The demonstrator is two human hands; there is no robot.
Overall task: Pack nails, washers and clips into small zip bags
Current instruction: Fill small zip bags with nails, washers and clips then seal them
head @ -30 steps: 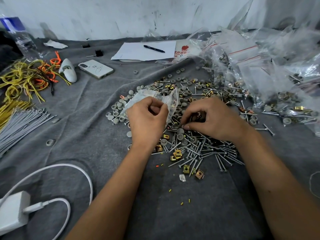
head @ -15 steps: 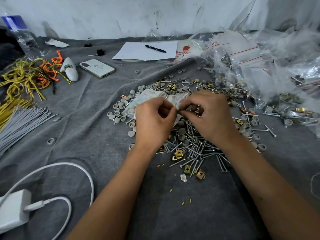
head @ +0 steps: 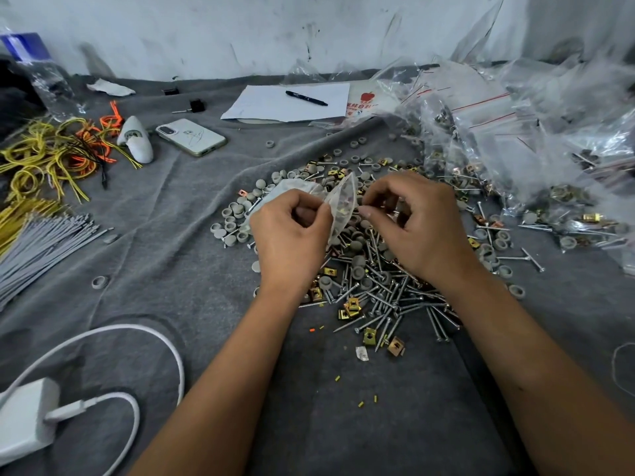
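Clear zip bag (head: 340,204) pinched open by left hand (head: 292,231), right hand (head: 417,223) pinching unseen parts at mouth; filling underway, next needing a clean drop inside.

We see a scuffed, whitewashed wall (head: 240,32) behind a work surface draped in wrinkled grey cloth (head: 154,235), under soft, even light.

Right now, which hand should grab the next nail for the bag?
Right. The left hand pinches the small zip bag at its edge, so it is occupied. The right hand hovers directly over the nail pile; whether it already holds something is unclear.
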